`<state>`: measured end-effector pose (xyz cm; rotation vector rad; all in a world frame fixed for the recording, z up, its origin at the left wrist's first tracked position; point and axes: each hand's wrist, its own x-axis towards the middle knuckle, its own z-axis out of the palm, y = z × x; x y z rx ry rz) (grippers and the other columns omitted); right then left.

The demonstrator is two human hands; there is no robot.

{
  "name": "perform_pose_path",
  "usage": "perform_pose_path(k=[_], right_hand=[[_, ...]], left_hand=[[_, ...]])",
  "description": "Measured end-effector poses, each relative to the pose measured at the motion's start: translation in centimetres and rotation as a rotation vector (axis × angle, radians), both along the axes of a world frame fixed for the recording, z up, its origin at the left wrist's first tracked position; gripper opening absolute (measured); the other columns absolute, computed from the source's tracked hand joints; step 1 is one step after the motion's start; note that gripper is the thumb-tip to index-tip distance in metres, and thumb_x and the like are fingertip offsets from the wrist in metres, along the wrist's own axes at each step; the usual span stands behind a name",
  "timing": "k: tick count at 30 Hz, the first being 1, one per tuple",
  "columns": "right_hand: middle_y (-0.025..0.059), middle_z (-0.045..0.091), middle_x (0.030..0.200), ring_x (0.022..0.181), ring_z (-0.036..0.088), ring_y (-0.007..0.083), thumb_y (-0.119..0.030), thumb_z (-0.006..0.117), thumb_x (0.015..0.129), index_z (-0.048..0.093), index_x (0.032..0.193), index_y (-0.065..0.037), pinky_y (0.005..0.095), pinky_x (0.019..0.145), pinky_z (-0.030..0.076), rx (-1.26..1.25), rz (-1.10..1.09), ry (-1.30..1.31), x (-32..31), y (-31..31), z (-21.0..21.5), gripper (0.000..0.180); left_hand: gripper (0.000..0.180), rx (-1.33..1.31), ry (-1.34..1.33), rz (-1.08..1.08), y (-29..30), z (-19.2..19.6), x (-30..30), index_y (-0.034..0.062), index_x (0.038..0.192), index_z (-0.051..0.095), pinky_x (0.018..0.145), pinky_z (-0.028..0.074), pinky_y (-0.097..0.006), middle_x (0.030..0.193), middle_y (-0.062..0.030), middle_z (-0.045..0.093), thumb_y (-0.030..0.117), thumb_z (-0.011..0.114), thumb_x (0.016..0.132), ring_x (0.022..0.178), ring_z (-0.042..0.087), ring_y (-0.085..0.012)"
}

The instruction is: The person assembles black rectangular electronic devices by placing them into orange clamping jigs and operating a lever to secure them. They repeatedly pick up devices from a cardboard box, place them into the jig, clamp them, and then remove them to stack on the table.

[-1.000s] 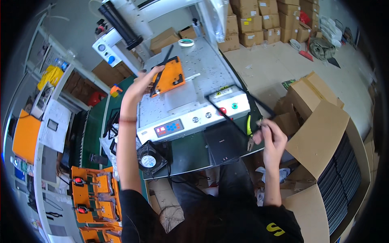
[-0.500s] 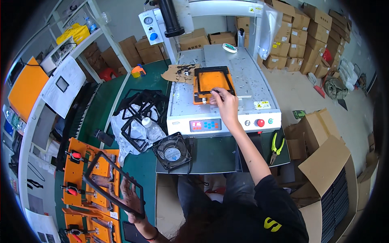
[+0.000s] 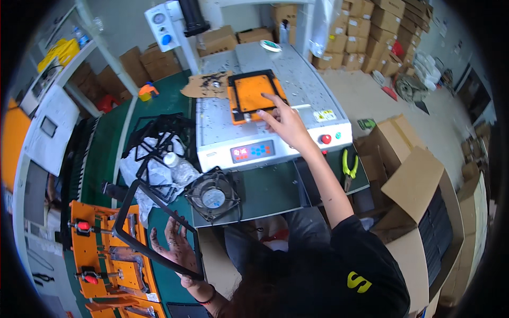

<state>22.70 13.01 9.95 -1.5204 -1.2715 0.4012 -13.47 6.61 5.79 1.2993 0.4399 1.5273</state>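
Note:
My left hand [image 3: 179, 248] is raised at the lower left with a black rectangular frame [image 3: 142, 249] hanging on it. One bar crosses in front near my wrist, and my dark-smudged fingers spread within the opening. My right hand [image 3: 286, 123] hovers over the near right part of an orange fixture [image 3: 253, 95], index finger stretched and thumb apart, with nothing visible between them. Another black frame [image 3: 235, 98] lies on that fixture, on the speckled grey bed of a machine [image 3: 212, 127]. Whether my right fingertips touch it, I cannot tell.
Several black frames [image 3: 143, 153] pile on plastic beside a clear bottle [image 3: 183, 170] and a fan [image 3: 213, 196]. Orange clamp jigs [image 3: 87, 254] stand at lower left. Yellow-green pliers [image 3: 348, 167] lie right of the machine, near an open carton [image 3: 411, 185]. Torn cardboard [image 3: 204, 86] lies beside the fixture.
My right hand's pinched fingers have parted and come off the near edge of the fixture's frame. The left hand still carries its frame, its fingers spread wider. The whole view has shifted.

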Motion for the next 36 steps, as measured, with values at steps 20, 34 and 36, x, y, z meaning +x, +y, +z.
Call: perform_pose_path(k=[20, 34, 36], right_hand=[[0.024, 0.03, 0.142, 0.127, 0.04, 0.037, -0.046, 0.075, 0.069, -0.01, 0.145, -0.012, 0.0449, 0.104, 0.03, 0.324, 0.315, 0.447, 1.6, -16.3, -1.4, 0.12], [0.0339, 0.037, 0.133, 0.119, 0.043, 0.0474, -0.086, 0.052, 0.057, 0.011, 0.148, -0.013, 0.0544, 0.105, 0.026, 0.142, 1.283, 1.436, -6.7, -14.1, -10.3, 0.123], [0.0321, 0.037, 0.134, 0.119, 0.043, 0.0476, -0.082, 0.051, 0.063, 0.015, 0.147, -0.012, 0.0541, 0.105, 0.026, 0.081, 1.211, 1.282, -6.7, -14.7, -11.3, 0.116]], left_hand=[[0.123, 0.229, 0.78, -0.337, -3.7, 3.7, 17.4, -0.0076, 0.133, 0.002, 0.107, 0.028, -0.044, 0.131, -0.026, 0.032, 0.036, 0.085, 0.055, 0.124, 0.038, -0.0341], [0.106, -0.871, -0.671, -1.456, -9.9, -7.0, 14.6, 0.002, 0.142, 0.015, 0.106, 0.024, -0.056, 0.137, -0.0206, 0.036, 0.056, 0.068, 0.068, 0.121, 0.04, -0.0421], [0.101, -0.855, -0.762, -1.526, -10.7, -7.1, 14.9, 0.0034, 0.142, 0.016, 0.106, 0.024, -0.058, 0.137, -0.0193, 0.038, 0.058, 0.064, 0.072, 0.12, 0.041, -0.0429]])
